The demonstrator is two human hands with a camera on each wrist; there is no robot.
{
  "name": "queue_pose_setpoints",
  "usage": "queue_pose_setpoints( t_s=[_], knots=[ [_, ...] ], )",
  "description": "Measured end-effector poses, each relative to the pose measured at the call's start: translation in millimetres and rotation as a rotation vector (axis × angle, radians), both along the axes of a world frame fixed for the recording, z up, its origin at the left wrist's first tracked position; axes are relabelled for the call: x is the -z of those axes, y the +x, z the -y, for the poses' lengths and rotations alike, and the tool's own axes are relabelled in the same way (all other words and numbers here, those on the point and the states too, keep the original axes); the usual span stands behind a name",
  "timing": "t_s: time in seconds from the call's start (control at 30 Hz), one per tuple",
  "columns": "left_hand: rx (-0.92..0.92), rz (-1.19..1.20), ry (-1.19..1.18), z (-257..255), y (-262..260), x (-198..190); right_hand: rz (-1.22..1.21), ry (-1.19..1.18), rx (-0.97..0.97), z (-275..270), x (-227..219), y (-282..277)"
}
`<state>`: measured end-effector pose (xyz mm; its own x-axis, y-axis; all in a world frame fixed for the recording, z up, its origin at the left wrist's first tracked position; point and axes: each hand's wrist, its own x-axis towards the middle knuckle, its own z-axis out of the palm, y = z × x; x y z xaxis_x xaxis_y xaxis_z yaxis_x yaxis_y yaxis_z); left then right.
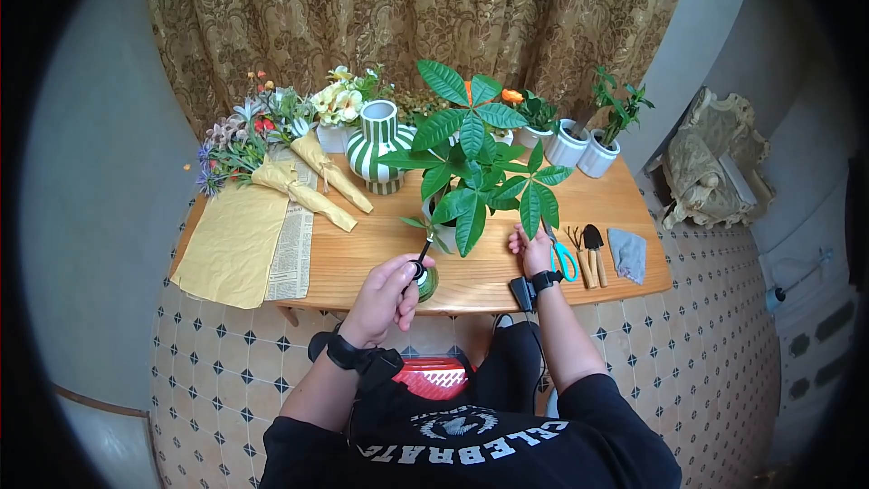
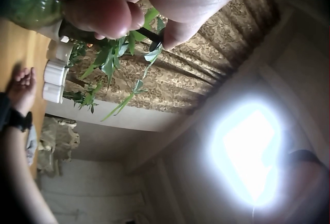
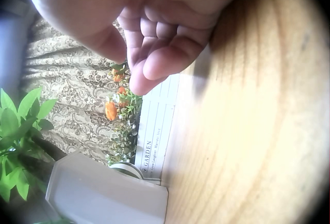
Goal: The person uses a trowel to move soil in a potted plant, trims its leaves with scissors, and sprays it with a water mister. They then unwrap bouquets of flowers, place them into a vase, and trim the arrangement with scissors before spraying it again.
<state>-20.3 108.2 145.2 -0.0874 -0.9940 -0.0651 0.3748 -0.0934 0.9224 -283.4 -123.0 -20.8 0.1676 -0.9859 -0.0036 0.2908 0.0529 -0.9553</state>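
Observation:
My left hand (image 1: 389, 299) grips a green see-through spray bottle (image 1: 427, 286) with a black top, near the table's front edge. In the left wrist view the bottle's green body (image 2: 32, 4) and black nozzle (image 2: 149, 34) show beside the curled fingers. Just beyond stands a broad-leaved green plant (image 1: 471, 140) in a white pot (image 3: 108, 188), mostly hidden by leaves in the head view. My right hand (image 1: 534, 252) rests on the table right of the plant, fingers loosely curled and holding nothing. Scissors with turquoise handles (image 1: 566, 263) lie close beside it.
A small rake (image 1: 582, 263), a small shovel (image 1: 595, 249) and a grey cloth (image 1: 626, 255) lie at the right. White pots (image 1: 597, 156) stand behind. At the left are a striped vase (image 1: 378, 149), wrapped flowers (image 1: 312, 195), brown paper (image 1: 226, 244) and newspaper (image 1: 291, 258).

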Motion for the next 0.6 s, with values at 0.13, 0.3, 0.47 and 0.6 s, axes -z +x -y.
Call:
queue_pose_setpoints(
  t_s=[0.13,0.3,0.47,0.6],
  knots=[
    [-0.017,-0.003,-0.002,0.6,0.4,1.2,-0.004,0.002,-0.003,0.2,0.6,-0.7],
    [-0.033,-0.017,-0.003,0.9,-0.3,2.1,0.003,0.005,-0.011,0.9,1.6,-0.7],
    [-0.052,-0.026,0.007,0.8,-0.4,1.0,0.003,0.004,-0.008,0.4,2.5,-1.2],
    [-0.065,-0.012,0.018,0.7,-0.7,-1.7,0.008,0.001,-0.010,1.6,4.2,-1.7]
  ],
)
